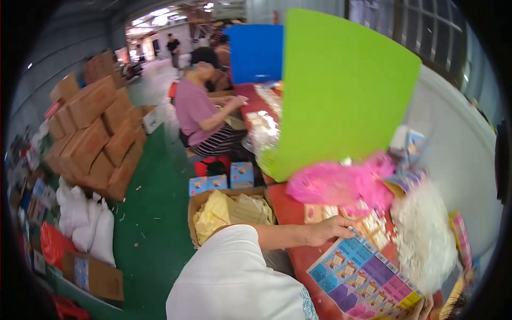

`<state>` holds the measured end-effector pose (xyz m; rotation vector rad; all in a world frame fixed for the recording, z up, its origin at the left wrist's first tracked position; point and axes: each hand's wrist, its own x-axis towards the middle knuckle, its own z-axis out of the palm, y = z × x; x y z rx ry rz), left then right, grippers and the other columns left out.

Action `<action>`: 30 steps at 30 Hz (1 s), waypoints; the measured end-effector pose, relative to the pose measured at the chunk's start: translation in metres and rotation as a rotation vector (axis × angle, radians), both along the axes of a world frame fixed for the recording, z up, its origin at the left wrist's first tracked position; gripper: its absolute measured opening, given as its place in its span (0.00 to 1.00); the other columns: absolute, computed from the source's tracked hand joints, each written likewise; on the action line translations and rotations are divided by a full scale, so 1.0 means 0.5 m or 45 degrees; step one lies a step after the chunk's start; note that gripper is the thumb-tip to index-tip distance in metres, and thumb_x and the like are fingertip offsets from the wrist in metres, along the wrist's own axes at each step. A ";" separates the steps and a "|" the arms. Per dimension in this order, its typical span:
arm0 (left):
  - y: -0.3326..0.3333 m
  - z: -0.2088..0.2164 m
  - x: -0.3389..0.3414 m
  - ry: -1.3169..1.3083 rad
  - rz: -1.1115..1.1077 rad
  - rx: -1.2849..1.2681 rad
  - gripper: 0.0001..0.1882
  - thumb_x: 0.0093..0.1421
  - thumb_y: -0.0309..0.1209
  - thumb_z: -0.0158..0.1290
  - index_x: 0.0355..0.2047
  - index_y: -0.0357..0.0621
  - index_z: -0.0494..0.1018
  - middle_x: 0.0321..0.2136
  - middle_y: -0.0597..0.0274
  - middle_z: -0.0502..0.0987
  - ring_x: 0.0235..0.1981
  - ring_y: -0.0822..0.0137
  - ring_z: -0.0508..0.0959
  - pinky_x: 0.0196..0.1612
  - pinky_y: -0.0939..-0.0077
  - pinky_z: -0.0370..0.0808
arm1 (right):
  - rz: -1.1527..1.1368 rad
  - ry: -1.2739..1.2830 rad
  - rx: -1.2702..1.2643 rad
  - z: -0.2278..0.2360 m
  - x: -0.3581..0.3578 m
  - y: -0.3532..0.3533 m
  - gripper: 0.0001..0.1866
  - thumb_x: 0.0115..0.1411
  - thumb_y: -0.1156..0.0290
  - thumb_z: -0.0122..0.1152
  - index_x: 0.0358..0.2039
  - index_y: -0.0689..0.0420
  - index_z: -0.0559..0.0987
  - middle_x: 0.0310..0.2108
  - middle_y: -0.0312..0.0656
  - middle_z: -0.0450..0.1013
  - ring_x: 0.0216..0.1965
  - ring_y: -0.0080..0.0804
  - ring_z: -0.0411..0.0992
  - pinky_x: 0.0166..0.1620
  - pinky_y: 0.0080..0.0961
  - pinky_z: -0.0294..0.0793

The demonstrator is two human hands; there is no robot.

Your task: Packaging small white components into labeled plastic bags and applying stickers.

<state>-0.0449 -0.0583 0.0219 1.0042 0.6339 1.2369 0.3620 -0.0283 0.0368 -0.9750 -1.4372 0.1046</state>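
Note:
A printed sheet (pixel 368 277) with rows of blue, purple, pink and yellow panels is stretched between my two hands over the red table. My left hand (pixel 332 230) pinches its upper left corner, the thumb and fingers closed on the paper. At the lower right, my right hand (pixel 421 309) grips the sheet's opposite end and is partly cut off by the dark rim. Just beyond the sheet lie small pale boxes and pieces (pixel 373 229). A clear plastic bag (pixel 426 234) full of small white pieces stands to the right, and a pink plastic bag (pixel 341 184) rests behind.
A green divider panel (pixel 341 96) and a blue one (pixel 257 53) stand on the table. Left of the table is an open carton (pixel 193 218) with yellow material. Beyond, a seated person (pixel 200 106) handles something small. Stacked cartons (pixel 96 138) and white sacks (pixel 85 221) stand at left.

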 end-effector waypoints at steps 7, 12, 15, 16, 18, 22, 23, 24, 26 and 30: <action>0.023 -0.046 0.089 0.883 -0.725 0.186 0.10 0.59 0.31 0.51 0.37 0.38 0.73 0.27 0.63 0.75 0.30 0.73 0.74 0.33 0.75 0.71 | -0.060 0.152 -0.553 0.081 0.112 -0.082 0.04 0.58 0.81 0.51 0.28 0.59 0.75 0.23 0.30 0.68 0.20 0.15 0.61 0.23 0.17 0.61; 0.014 -0.066 0.205 0.830 -1.140 0.044 0.08 0.62 0.28 0.48 0.38 0.38 0.72 0.30 0.62 0.78 0.30 0.74 0.77 0.34 0.79 0.73 | -0.068 -0.407 -0.595 0.190 0.135 -0.066 0.05 0.58 0.80 0.55 0.35 0.60 0.75 0.30 0.34 0.70 0.29 0.19 0.65 0.31 0.17 0.63; 0.021 -0.099 0.261 0.647 -1.117 -0.121 0.08 0.63 0.28 0.47 0.39 0.38 0.72 0.32 0.60 0.79 0.31 0.74 0.78 0.34 0.80 0.73 | -0.279 -0.943 -0.133 0.267 0.068 -0.019 0.10 0.61 0.79 0.52 0.43 0.61 0.75 0.42 0.43 0.73 0.44 0.32 0.71 0.47 0.25 0.68; 0.022 -0.105 0.274 0.474 -0.973 -0.212 0.09 0.64 0.29 0.47 0.39 0.38 0.72 0.33 0.59 0.79 0.31 0.73 0.79 0.34 0.80 0.73 | -0.562 -1.149 0.030 0.289 0.025 -0.024 0.12 0.61 0.79 0.52 0.45 0.61 0.76 0.45 0.45 0.73 0.46 0.37 0.71 0.50 0.28 0.67; 0.037 -0.124 0.278 0.250 -0.728 -0.334 0.10 0.65 0.29 0.47 0.42 0.37 0.71 0.33 0.57 0.79 0.34 0.68 0.81 0.34 0.77 0.76 | -0.713 -1.143 0.179 0.290 -0.077 -0.028 0.13 0.61 0.78 0.52 0.46 0.60 0.76 0.48 0.45 0.73 0.50 0.42 0.70 0.53 0.33 0.67; 0.089 -0.145 0.310 0.013 -0.488 -0.488 0.13 0.64 0.28 0.45 0.48 0.38 0.67 0.38 0.54 0.78 0.32 0.63 0.81 0.32 0.72 0.79 | 0.107 -1.076 0.155 0.274 -0.161 -0.139 0.08 0.58 0.73 0.55 0.38 0.53 0.78 0.41 0.38 0.75 0.47 0.38 0.72 0.49 0.37 0.68; 0.103 -0.157 0.311 0.008 -0.483 -0.500 0.13 0.64 0.28 0.45 0.48 0.38 0.67 0.38 0.54 0.78 0.32 0.63 0.81 0.32 0.72 0.79 | 0.492 -1.105 0.165 0.277 -0.181 -0.148 0.05 0.57 0.71 0.56 0.34 0.50 0.78 0.38 0.36 0.76 0.45 0.36 0.73 0.46 0.38 0.69; 0.118 -0.167 0.324 -0.049 -0.490 -0.553 0.13 0.65 0.28 0.45 0.49 0.38 0.66 0.39 0.52 0.77 0.33 0.61 0.82 0.33 0.71 0.79 | 0.467 -1.107 0.136 0.295 -0.199 -0.159 0.05 0.57 0.71 0.56 0.34 0.50 0.78 0.38 0.36 0.76 0.45 0.36 0.73 0.46 0.38 0.69; 0.144 -0.192 0.344 -0.152 -0.522 -0.643 0.14 0.65 0.26 0.43 0.50 0.36 0.65 0.40 0.49 0.77 0.35 0.57 0.81 0.36 0.66 0.80 | 0.453 -0.848 0.108 0.323 -0.230 -0.177 0.09 0.52 0.68 0.64 0.34 0.55 0.83 0.35 0.46 0.76 0.32 0.44 0.73 0.35 0.33 0.73; 0.154 -0.228 0.291 -0.247 -0.527 -0.789 0.16 0.64 0.22 0.41 0.52 0.34 0.63 0.43 0.47 0.76 0.40 0.55 0.80 0.42 0.62 0.79 | 0.449 -0.586 0.432 0.232 -0.162 -0.232 0.09 0.52 0.66 0.63 0.36 0.49 0.78 0.38 0.38 0.74 0.33 0.42 0.74 0.43 0.39 0.70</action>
